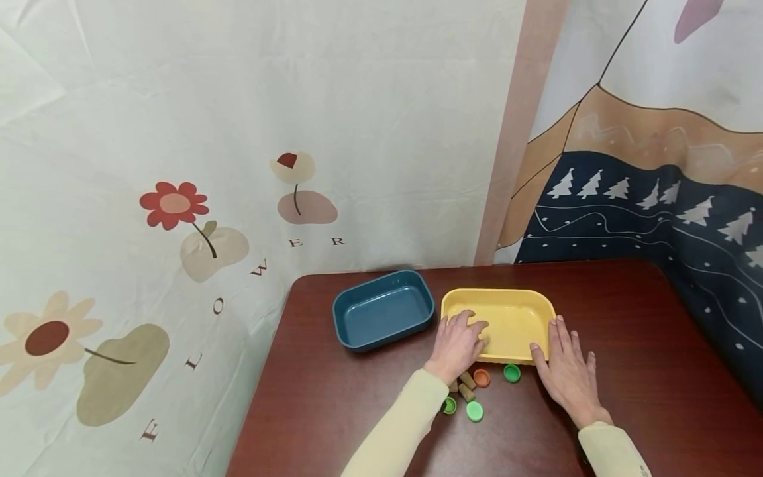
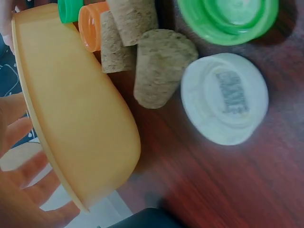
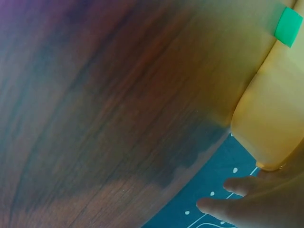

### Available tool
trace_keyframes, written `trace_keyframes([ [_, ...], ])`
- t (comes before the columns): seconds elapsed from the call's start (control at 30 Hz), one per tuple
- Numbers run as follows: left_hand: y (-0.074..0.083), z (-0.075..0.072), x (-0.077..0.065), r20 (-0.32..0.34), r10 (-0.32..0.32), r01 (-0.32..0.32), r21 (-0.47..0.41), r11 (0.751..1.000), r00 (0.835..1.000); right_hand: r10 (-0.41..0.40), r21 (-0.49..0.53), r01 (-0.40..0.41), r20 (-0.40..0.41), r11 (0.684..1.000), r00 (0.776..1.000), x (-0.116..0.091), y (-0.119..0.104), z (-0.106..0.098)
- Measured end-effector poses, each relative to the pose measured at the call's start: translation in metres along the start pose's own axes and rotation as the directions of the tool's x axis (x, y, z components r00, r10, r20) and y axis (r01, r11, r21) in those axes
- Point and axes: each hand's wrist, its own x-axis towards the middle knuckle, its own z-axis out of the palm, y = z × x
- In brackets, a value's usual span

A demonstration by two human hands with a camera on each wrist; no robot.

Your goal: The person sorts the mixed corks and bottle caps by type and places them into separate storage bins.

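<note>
A yellow tray (image 1: 507, 324) stands on the table with a hand at each end. My left hand (image 1: 456, 344) lies over its left end, fingers spread across the rim; the left wrist view shows these fingers (image 2: 35, 178) along the rim. My right hand (image 1: 569, 371) rests at the right end, its straight fingers along the outer side and its thumb at the front right corner. In front of the tray lie several corks (image 1: 467, 391), an orange cap (image 1: 481, 377), a green cap (image 1: 512, 373) and a light green cap (image 1: 475, 411). A pale round cap (image 2: 225, 99) shows close up beside the corks.
A dark blue tray (image 1: 381, 311) stands just left of the yellow one. Both are on a reddish-brown wooden table (image 1: 334, 411). Printed cloth (image 1: 387, 132) hangs behind the table and along its left side, and dark tree-patterned cloth (image 1: 608, 218) hangs at the right.
</note>
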Motion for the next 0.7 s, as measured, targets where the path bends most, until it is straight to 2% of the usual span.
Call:
trace_keyframes([
  [0.53, -0.014, -0.007, -0.029, -0.089, 0.044, -0.053, -0.098, 0.994, 0.995, -0.01, 0.002, 0.01, -0.011, 1.0, 1.0, 0.0, 0.0, -0.001],
  [0.7, -0.018, -0.008, -0.04, -0.091, 0.037, -0.048, -0.121, 0.991, 0.995, -0.008, 0.009, 0.008, -0.008, 1.0, 1.0, -0.001, -0.001, -0.001],
])
